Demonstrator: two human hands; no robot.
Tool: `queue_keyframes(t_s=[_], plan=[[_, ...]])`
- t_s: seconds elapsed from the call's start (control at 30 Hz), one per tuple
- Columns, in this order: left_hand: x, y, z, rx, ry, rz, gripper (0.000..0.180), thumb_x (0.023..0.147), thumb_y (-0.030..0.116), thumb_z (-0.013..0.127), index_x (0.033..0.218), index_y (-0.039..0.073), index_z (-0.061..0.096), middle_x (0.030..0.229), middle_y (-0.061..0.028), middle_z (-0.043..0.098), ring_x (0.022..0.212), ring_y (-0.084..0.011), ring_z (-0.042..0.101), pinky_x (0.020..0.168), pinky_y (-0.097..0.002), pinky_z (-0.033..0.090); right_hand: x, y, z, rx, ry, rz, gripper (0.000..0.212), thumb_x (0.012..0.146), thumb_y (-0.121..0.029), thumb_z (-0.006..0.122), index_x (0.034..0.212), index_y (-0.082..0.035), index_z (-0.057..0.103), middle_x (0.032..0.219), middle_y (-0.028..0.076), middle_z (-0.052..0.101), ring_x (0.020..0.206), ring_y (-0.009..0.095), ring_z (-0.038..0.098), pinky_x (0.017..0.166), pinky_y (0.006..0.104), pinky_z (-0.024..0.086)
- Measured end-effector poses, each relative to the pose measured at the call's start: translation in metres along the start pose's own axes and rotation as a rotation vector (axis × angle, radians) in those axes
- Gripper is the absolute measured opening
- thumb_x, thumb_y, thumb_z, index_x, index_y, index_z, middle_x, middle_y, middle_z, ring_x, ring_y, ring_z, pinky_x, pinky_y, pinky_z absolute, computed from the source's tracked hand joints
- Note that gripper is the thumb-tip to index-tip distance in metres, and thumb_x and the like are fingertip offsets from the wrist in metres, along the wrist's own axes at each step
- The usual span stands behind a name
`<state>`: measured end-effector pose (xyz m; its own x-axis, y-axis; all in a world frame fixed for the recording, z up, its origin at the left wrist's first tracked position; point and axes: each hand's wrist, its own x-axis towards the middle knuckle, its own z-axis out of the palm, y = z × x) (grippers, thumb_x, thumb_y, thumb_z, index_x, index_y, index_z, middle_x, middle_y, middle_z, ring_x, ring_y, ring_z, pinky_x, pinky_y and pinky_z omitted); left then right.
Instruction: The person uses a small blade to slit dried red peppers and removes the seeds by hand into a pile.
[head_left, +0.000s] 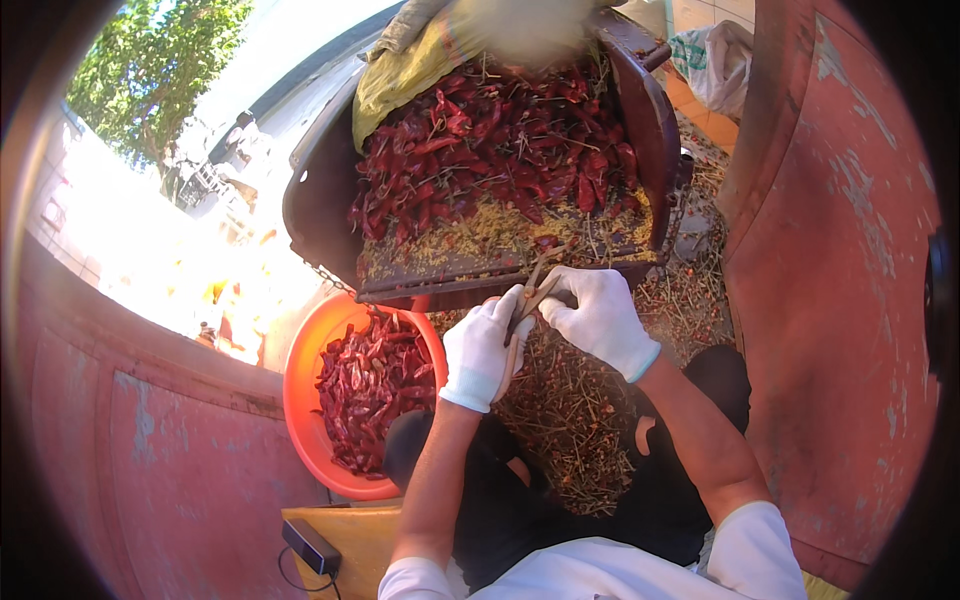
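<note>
My left hand [482,345], in a white knit glove, is closed around the lower part of a brownish pair of scissors [536,287]. The tool's narrow end points up toward the front lip of the trough. My right hand [597,315], gloved alike, is closed with thumb and fingers at the tool's side. Whether it also pinches a small stem is hidden. Just beyond the tip lies a dried red chili [545,243]. A big heap of dried chilies [480,145] fills the dark metal trough [450,297] ahead, with yellow seeds [480,228] scattered along its front.
An orange basin [300,410] of dried chilies stands at left, by my knee. Cut stems [570,420] cover the floor between my legs. Red metal panels [830,270] rise on both sides. A yellow sack [395,85] drapes the trough. A black box [311,545] with a cable sits on a wooden surface.
</note>
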<state>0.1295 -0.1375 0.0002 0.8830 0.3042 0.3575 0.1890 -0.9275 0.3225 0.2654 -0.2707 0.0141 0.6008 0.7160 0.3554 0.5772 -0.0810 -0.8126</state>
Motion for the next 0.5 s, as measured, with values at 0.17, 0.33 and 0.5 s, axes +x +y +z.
queue_keyframes(t_s=[0.17, 0.33, 0.5], plan=[[-0.002, 0.005, 0.006, 0.003, -0.041, -0.078, 0.037, 0.091, 0.017, 0.066, 0.124, 0.005, 0.057, 0.093, -0.0129, 0.066, 0.084, -0.0327, 0.067, 0.072, -0.0419, 0.053, 0.0, -0.006, 0.0, 0.016, 0.02, -0.055, 0.014, 0.083, -0.009, 0.067, 0.094, -0.003, 0.073, 0.077, 0.013, 0.072, 0.066, 0.023, 0.07, 0.063, 0.032, 0.054], [-0.001, -0.009, 0.014, 0.04, 0.077, 0.025, 0.034, 0.091, 0.018, 0.065, 0.122, 0.006, 0.056, 0.101, -0.0132, 0.067, 0.085, -0.0343, 0.067, 0.071, -0.0421, 0.053, -0.002, -0.005, 0.004, 0.035, -0.003, -0.078, 0.014, 0.082, -0.008, 0.068, 0.094, -0.003, 0.073, 0.076, 0.014, 0.072, 0.065, 0.021, 0.07, 0.062, 0.0315, 0.053], [-0.002, -0.005, 0.015, -0.006, -0.028, -0.063, 0.031, 0.092, 0.018, 0.063, 0.119, 0.006, 0.056, 0.101, -0.0138, 0.067, 0.086, -0.0337, 0.068, 0.071, -0.0427, 0.053, 0.0, -0.006, 0.005, 0.005, 0.006, -0.02, 0.01, 0.081, -0.013, 0.07, 0.088, -0.006, 0.072, 0.075, 0.012, 0.071, 0.065, 0.028, 0.069, 0.06, 0.0359, 0.053]])
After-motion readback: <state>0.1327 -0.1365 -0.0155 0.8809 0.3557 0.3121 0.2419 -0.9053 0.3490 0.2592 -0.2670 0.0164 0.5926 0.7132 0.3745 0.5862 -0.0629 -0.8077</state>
